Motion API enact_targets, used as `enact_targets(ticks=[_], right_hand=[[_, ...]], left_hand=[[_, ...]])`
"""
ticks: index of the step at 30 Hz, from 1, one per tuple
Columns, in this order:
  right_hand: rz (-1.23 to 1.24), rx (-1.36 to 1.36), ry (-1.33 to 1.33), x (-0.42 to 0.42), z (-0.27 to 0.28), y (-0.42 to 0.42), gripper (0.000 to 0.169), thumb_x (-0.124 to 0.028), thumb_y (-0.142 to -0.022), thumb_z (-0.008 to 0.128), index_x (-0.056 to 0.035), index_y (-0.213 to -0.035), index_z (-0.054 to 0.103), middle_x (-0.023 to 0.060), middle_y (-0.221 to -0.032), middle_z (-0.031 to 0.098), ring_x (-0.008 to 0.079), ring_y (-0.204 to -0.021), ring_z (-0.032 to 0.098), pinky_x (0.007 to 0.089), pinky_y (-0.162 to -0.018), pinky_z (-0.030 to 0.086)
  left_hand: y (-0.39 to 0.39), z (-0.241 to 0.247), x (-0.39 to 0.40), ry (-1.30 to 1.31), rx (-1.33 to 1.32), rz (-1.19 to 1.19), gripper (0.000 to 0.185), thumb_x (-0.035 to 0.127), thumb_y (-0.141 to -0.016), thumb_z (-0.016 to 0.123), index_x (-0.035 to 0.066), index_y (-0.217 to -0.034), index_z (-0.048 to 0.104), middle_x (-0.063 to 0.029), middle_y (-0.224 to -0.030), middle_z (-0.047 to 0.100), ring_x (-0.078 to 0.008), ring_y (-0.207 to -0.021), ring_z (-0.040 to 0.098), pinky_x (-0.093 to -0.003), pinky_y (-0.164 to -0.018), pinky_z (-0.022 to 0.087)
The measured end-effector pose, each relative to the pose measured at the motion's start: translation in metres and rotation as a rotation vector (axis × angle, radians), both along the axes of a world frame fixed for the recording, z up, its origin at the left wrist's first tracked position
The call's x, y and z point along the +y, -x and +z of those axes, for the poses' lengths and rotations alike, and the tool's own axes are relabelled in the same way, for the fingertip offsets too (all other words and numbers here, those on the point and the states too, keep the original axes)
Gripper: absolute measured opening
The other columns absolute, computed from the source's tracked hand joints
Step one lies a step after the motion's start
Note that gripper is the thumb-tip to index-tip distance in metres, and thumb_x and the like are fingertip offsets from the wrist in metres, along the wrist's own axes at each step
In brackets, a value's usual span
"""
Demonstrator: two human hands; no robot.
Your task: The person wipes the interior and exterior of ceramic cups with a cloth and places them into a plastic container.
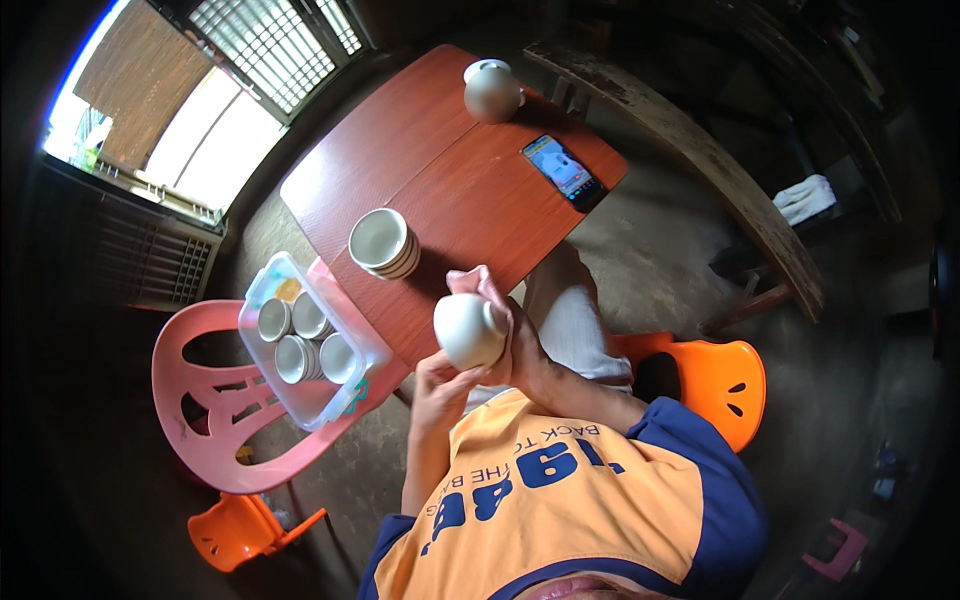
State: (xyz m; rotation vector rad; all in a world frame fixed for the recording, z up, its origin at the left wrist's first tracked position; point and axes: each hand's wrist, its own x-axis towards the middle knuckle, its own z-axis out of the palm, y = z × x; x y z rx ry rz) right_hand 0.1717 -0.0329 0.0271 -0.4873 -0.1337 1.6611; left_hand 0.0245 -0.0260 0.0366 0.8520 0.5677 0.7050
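Note:
Between my hands, just off the near edge of the wooden table, is a white ceramic bowl, tilted with its foot to the right. My left hand has its fingers on the bowl's lower rim. At the bowl's foot side is my right hand, holding a pink cloth against it; its fingers are partly hidden. A stack of similar bowls stands on the table close by. Further left, a clear plastic bin holds several stacked bowls.
The bin rests on a pink plastic chair. A smartphone lies near the table's right edge, and a blurred rounded object stands at the far end. Orange chairs and a long wooden bench stand around.

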Motion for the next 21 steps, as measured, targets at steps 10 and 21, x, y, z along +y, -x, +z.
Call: enact_targets(ticks=[10, 21], right_hand=[[-0.123, -1.343, -0.352, -0.017, -0.012, -0.003, 0.050, -0.034, -0.099, 0.031, -0.0031, -0.138, 0.030, 0.0157, -0.139, 0.036, 0.0276, -0.130, 0.034, 0.0336, -0.107, 0.024], [0.358, -0.722, -0.353, 0.014, -0.008, -0.022, 0.044, -0.026, -0.096, 0.040, 0.0013, -0.129, 0.040, 0.0183, -0.128, 0.048, 0.0299, -0.114, 0.051, 0.0363, -0.098, 0.039]], left_hand=[[0.003, -0.010, -0.006, -0.115, 0.058, 0.134, 0.013, 0.001, -0.084, 0.062, -0.003, -0.097, 0.061, -0.0032, -0.092, 0.063, -0.0068, -0.084, 0.056, -0.0214, -0.075, 0.045], [0.012, -0.003, -0.011, -0.239, 0.410, -0.152, 0.015, 0.007, -0.088, 0.060, -0.002, -0.100, 0.058, 0.0026, -0.083, 0.057, -0.0027, -0.076, 0.047, -0.0190, -0.063, 0.040]])
